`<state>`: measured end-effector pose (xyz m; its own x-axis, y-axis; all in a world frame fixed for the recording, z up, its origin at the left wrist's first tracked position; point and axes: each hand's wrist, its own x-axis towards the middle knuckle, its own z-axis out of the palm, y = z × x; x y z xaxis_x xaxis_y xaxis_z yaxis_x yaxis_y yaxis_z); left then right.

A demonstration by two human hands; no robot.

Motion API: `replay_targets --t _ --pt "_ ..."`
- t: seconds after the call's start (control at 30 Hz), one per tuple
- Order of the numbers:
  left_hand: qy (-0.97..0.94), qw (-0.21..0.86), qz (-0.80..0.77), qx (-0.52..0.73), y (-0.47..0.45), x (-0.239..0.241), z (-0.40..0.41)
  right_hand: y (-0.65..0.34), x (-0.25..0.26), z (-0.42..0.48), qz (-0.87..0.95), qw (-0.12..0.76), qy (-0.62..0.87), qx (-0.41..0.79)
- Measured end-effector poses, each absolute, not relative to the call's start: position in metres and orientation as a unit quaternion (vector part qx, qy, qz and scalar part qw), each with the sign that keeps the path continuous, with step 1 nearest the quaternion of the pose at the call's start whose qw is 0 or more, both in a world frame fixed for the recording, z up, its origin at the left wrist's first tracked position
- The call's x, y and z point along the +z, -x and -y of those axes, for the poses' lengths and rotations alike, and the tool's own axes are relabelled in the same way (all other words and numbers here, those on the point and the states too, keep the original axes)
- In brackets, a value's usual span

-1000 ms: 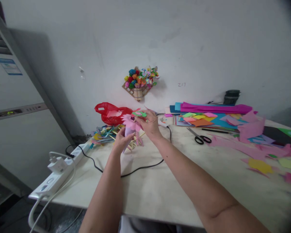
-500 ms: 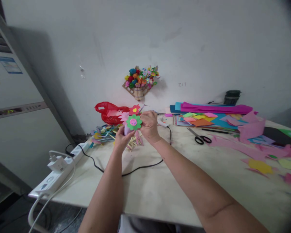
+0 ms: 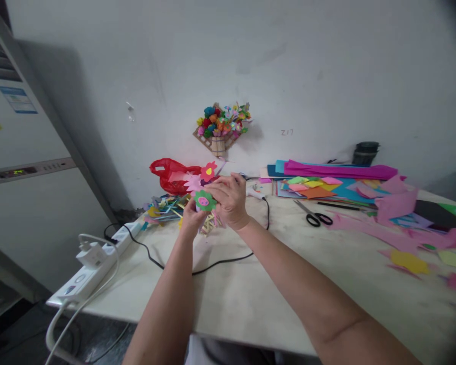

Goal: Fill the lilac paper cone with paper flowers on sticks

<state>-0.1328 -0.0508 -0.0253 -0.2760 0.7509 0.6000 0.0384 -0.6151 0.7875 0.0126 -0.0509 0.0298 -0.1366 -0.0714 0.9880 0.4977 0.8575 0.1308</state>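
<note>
One black cord (image 3: 222, 261): loops over the surface (image 3: 243, 299) beneath the forearms; best not snagged.
Left hand (image 3: 193, 215): clamped, it seems, around the base of the pink fringed paper (image 3: 193, 182); a light, firm hold should steady without creasing.
Right hand (image 3: 231, 198): curled beside the green flower, fingertips partly hidden; I cannot tell whether they pinch anything. Handling low, off the petals, looks safer.
Green flower (image 3: 205, 201): between the hands, facing the camera.
Red flower (image 3: 209, 171): just beyond, above the hands; spare its petals from the knuckles.
Red bag (image 3: 171, 175): behind, leftward.
</note>
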Motion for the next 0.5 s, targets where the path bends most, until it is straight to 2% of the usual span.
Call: replay_targets --t 0.33,0.5 --pt "-0.542 0.196 -0.374 0.727 0.1289 -0.0207 0.0510 -0.0067 0.0271 0.0500 0.735 0.625 0.177 -0.196" --pt "-0.538 0.200 -0.383 0.723 0.1262 -0.0162 0.0553 -0.0039 0.0299 0.0500 0.746 0.612 0.223 -0.135"
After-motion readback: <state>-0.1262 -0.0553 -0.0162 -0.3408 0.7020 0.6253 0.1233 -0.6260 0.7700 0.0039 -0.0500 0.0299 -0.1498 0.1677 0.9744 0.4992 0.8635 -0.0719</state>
